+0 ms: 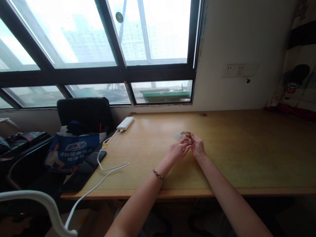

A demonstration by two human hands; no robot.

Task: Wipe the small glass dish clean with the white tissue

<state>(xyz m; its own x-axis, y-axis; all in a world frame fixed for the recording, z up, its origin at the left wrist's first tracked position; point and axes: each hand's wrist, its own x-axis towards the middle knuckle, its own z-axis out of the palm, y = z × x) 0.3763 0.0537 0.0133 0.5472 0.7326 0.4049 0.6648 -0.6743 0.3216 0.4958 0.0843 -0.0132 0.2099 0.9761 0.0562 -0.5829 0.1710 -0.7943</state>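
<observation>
My left hand and my right hand meet just above the middle of the table, fingers closed together around a small brown looped thing. It looks like thin coiled strands with a slight shine; its exact kind is too small to tell. A whitish, see-through piece sticks out to the left beside it, perhaps plastic or paper. My fingers hide much of both. A braided bracelet circles my left wrist.
On the wooden table, a white power bank lies at the back left, with a white cable looping forward. A dark flat device rests by the left edge. Beyond are a blue bag and a black chair.
</observation>
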